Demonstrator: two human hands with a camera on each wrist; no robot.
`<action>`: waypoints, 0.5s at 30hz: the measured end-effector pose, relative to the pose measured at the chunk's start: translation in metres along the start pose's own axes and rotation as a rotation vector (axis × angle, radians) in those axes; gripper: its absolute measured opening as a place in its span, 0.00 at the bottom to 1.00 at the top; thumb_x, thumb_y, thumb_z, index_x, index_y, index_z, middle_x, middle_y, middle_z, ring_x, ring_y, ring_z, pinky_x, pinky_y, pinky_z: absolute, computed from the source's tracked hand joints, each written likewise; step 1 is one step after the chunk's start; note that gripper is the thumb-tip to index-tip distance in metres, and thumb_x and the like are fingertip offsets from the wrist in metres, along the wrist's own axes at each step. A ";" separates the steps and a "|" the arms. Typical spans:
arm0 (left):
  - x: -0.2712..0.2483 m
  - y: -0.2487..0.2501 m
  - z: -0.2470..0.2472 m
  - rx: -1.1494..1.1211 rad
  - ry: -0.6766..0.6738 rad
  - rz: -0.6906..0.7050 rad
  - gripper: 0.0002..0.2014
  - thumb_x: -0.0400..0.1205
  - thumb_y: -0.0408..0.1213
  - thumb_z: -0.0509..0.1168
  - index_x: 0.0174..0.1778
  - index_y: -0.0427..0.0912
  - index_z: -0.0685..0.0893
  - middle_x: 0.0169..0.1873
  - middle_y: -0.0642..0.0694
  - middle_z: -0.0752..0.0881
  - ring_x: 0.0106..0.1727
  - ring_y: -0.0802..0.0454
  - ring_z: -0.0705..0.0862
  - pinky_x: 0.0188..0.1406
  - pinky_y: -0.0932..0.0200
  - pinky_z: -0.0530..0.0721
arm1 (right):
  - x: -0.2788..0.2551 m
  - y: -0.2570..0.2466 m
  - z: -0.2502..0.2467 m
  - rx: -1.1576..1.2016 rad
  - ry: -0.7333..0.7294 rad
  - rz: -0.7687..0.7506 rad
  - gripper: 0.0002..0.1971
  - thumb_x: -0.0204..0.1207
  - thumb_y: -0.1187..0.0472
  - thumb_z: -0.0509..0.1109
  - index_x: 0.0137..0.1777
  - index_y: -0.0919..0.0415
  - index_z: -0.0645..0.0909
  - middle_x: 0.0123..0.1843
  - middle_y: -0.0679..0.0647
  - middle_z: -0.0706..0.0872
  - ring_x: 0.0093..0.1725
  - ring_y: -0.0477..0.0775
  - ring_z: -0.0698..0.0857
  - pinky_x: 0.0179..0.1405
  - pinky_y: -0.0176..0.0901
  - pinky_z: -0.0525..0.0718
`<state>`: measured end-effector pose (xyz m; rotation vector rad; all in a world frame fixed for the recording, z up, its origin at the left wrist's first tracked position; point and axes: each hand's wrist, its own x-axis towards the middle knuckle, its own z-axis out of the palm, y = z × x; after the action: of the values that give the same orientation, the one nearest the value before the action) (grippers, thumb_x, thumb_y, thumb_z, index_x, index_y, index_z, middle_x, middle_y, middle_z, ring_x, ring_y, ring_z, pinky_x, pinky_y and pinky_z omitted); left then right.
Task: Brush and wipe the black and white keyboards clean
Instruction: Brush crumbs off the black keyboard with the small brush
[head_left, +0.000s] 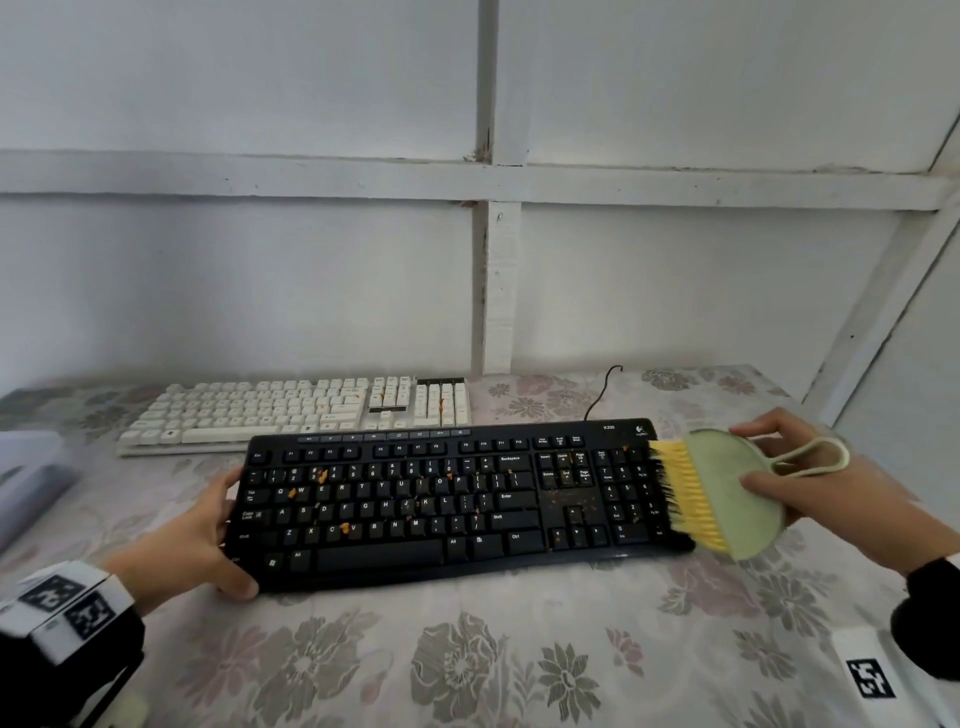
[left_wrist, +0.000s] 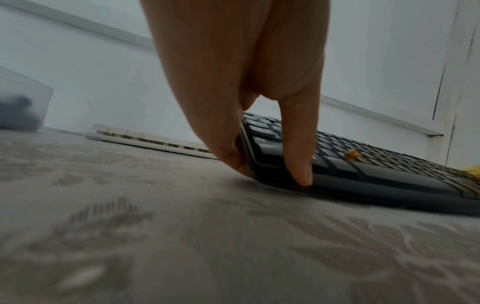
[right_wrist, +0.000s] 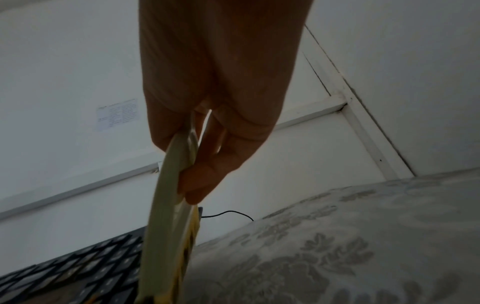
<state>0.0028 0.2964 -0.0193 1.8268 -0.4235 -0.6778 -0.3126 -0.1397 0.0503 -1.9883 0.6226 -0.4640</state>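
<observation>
Two keyboards, one black (head_left: 452, 499) and one white (head_left: 291, 410), plus one brush (head_left: 722, 493).

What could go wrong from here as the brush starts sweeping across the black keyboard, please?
1. The brush bristles sit at the right end of the black keyboard, pointing left; sweeping that way could push the orange crumbs toward the left hand or onto the tablecloth.
2. Flicked crumbs might land on the white keyboard just behind.
3. The left hand only grips the keyboard's left end, so it may pivot under the right hand.
</observation>
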 end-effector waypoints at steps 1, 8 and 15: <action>0.000 0.000 0.000 0.007 -0.003 -0.003 0.65 0.35 0.23 0.75 0.71 0.59 0.59 0.58 0.41 0.81 0.59 0.45 0.81 0.48 0.48 0.81 | -0.001 -0.001 -0.003 0.003 -0.024 0.019 0.14 0.75 0.76 0.69 0.51 0.56 0.80 0.47 0.51 0.90 0.38 0.55 0.88 0.29 0.52 0.87; 0.002 -0.002 -0.002 0.015 0.000 -0.036 0.67 0.35 0.23 0.77 0.71 0.61 0.57 0.59 0.41 0.82 0.61 0.43 0.81 0.52 0.46 0.82 | 0.021 -0.019 -0.015 0.072 0.063 -0.039 0.20 0.76 0.76 0.66 0.57 0.49 0.82 0.53 0.68 0.86 0.42 0.57 0.85 0.28 0.47 0.86; 0.004 -0.004 -0.002 0.013 0.010 -0.032 0.66 0.35 0.22 0.76 0.70 0.60 0.59 0.58 0.41 0.81 0.59 0.41 0.82 0.53 0.41 0.82 | 0.035 -0.017 0.000 0.042 0.040 -0.028 0.22 0.78 0.74 0.65 0.65 0.49 0.80 0.57 0.61 0.87 0.45 0.58 0.86 0.30 0.43 0.85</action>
<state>0.0073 0.2966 -0.0236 1.8515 -0.3940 -0.6891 -0.2810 -0.1541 0.0674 -1.9543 0.6061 -0.5313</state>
